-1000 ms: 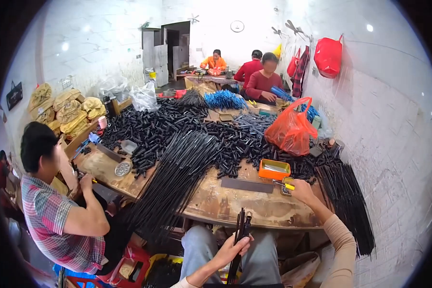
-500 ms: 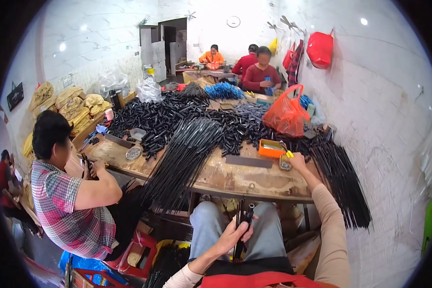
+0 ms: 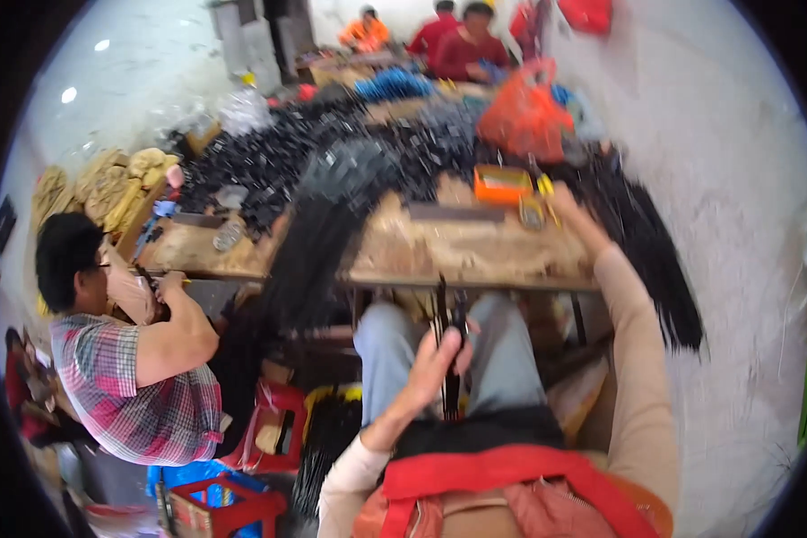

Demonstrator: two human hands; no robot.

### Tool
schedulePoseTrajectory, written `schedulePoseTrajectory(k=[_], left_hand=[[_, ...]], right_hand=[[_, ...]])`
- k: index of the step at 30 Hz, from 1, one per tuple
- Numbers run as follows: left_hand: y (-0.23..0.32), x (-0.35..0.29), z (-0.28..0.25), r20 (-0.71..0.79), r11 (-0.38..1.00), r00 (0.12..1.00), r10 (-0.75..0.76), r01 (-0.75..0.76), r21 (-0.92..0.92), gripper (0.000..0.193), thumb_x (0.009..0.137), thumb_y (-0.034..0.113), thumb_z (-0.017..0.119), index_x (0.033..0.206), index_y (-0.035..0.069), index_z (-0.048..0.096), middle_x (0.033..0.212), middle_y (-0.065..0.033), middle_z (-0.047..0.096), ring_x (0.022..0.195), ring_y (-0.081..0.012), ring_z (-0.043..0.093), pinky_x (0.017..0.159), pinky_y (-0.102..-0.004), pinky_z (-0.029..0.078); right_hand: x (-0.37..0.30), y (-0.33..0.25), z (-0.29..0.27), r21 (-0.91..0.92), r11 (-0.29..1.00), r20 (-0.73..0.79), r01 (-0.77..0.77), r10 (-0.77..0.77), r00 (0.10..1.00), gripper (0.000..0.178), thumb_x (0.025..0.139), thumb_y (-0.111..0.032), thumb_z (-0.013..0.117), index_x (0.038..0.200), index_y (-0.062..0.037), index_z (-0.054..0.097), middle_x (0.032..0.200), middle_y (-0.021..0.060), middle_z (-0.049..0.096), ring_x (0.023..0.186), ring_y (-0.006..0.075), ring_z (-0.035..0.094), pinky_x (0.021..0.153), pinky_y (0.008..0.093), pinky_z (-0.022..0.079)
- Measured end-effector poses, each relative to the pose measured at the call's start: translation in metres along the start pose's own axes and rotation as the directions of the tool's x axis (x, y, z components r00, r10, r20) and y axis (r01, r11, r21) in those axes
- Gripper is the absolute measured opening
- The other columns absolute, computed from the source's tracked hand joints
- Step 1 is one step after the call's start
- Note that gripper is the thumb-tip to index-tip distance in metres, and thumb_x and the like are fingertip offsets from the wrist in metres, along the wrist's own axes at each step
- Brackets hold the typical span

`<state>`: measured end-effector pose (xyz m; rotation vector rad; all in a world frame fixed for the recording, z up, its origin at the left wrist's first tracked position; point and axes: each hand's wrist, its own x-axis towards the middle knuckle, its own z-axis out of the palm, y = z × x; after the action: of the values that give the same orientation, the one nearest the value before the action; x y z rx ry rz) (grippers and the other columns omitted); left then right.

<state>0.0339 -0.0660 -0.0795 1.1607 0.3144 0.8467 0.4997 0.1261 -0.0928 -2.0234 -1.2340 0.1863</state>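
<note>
Over my lap, my left hand [image 3: 433, 366] is closed around a dark tube-like piece and thin black rods [image 3: 442, 309] that stand roughly upright between my knees. Blur hides their exact kind. My right arm reaches out to the table, where my right hand [image 3: 563, 204] has its fingers closed at a yellow-handled tool [image 3: 546, 186], whose metal end is smeared. Just left of that hand is a small round tin [image 3: 532, 213]. An orange open box [image 3: 502, 183] sits behind the tin.
A bundle of black rods [image 3: 318, 247] overhangs the wooden table [image 3: 439, 255], and another bundle [image 3: 668, 260] hangs at its right end. Black tubes [image 3: 278, 148] are heaped behind. A red plastic bag [image 3: 526, 112] stands there too. A co-worker in a checked shirt [image 3: 134, 386] sits at left.
The view has tilted downward, so the table and far people appear higher and more of my lap shows. My left hand still holds the dark pieces; my right hand stays by the tin.
</note>
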Motion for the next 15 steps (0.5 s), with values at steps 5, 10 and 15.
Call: schedulePoseTrajectory(k=[5, 10, 15], left_hand=[[-0.008, 0.006, 0.001, 0.021, 0.996, 1.000, -0.006, 0.007, -0.089, 0.045, 0.101, 0.043, 0.044, 0.113, 0.000, 0.049, 0.068, 0.0018, 0.044, 0.059, -0.0068, 0.040, 0.053, -0.0224, 0.033], [0.000, 0.010, 0.005, 0.052, 0.998, 0.999, -0.009, 0.013, -0.068, 0.045, 0.100, 0.045, 0.044, 0.108, 0.000, 0.050, 0.068, 0.0008, 0.046, 0.060, -0.0077, 0.042, 0.054, -0.0231, 0.036], [0.009, 0.017, 0.002, 0.066, 0.992, 0.990, -0.125, 0.125, 0.007, 0.049, 0.100, 0.047, 0.041, 0.100, 0.000, 0.051, 0.069, -0.0040, 0.048, 0.064, -0.0155, 0.050, 0.062, -0.0287, 0.042]], right_hand=[[-0.009, -0.012, -0.009, 0.347, 0.917, 0.310, -0.197, 0.086, 0.947, 0.021, 0.084, -0.014, 0.068, 0.069, -0.0015, 0.061, 0.057, 0.0051, 0.057, 0.044, 0.0149, 0.053, 0.040, 0.0295, 0.039], [-0.022, -0.035, -0.027, 0.411, 0.855, 0.416, -0.318, 0.134, 0.899, 0.018, 0.086, -0.017, 0.068, 0.076, -0.0031, 0.062, 0.063, 0.0050, 0.060, 0.049, 0.0131, 0.055, 0.044, 0.0277, 0.043], [-0.032, -0.033, -0.037, 0.565, 0.706, 0.526, -0.428, 0.091, 0.845, 0.013, 0.087, -0.013, 0.068, 0.084, -0.0019, 0.064, 0.073, 0.0066, 0.063, 0.066, 0.0162, 0.061, 0.058, 0.0282, 0.049]])
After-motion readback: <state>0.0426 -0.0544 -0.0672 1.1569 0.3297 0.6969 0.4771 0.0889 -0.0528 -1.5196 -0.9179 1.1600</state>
